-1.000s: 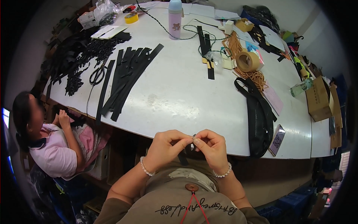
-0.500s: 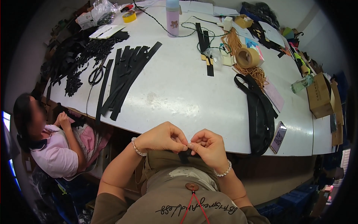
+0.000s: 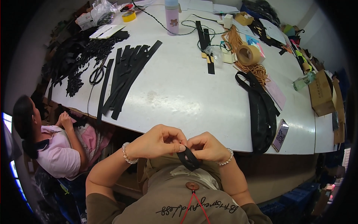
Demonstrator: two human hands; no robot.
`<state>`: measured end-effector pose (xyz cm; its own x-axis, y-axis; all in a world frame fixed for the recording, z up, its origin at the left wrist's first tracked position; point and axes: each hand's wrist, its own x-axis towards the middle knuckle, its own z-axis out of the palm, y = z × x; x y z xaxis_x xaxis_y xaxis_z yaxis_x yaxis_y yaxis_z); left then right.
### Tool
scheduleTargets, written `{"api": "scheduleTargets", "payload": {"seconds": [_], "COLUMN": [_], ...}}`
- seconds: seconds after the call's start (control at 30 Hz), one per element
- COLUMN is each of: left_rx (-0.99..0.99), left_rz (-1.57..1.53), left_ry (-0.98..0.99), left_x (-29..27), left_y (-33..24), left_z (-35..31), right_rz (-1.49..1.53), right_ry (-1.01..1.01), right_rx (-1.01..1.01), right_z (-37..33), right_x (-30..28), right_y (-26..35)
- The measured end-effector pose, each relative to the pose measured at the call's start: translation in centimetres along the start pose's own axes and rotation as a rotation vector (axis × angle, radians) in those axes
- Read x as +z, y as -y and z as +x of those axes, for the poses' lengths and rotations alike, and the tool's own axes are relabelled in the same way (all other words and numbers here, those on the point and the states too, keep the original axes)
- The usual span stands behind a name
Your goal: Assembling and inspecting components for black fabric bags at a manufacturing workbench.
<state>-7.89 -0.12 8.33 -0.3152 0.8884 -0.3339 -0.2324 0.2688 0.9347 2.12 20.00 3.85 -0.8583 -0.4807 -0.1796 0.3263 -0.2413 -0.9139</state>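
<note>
In front of my body, just off the table's near edge, both hands work on one black zipper tape (image 3: 188,159), which hangs bent into a loop below the fingers. My left hand (image 3: 158,141) pinches it between thumb and forefinger. Close beside it, nearly touching, my right hand (image 3: 209,148) is closed on the right part of the loop. Fingers hide the tape's upper end. Several similar long black tapes (image 3: 128,76) lie fanned out on the left of the table, with small bumps like sliders on some.
Black scissors (image 3: 97,74) and a heap of small black pieces (image 3: 89,50) lie at the left. A black bag (image 3: 261,115) and a phone (image 3: 280,136) lie at the right. A bottle (image 3: 172,18) stands at the back. A co-worker (image 3: 56,143) sits at the left.
The black tape now shows as a loop below my fingers, where before only a small dark part showed. My left wrist has shifted left and the right hand has turned.
</note>
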Motion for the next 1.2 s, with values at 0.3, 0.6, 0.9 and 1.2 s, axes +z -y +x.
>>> {"api": "scheduleTargets", "payload": {"seconds": [0.3,0.6,0.9,1.2], "left_rx": [0.039,0.041,0.116,0.081], "left_rz": [-0.143,-0.496,-0.288,-0.050], "left_ry": [-0.065,0.068,-0.258,-0.342], "left_x": [0.6,1.6,0.3,-0.3], "left_y": [-0.2,1.5,1.7,1.9], "left_z": [-1.4,-3.0,-0.3,3.3], "right_rz": [-0.167,-0.250,0.038,-0.218], "right_ry": [-0.203,-0.041,-0.384,-0.449], "right_rx": [-0.271,-0.436,-0.166,-0.164], "right_z": [-0.6,-0.9,1.8,2.7], "right_x": [2.5,3.3,2.8,0.1], "right_y": [0.4,0.4,0.5,1.3]}}
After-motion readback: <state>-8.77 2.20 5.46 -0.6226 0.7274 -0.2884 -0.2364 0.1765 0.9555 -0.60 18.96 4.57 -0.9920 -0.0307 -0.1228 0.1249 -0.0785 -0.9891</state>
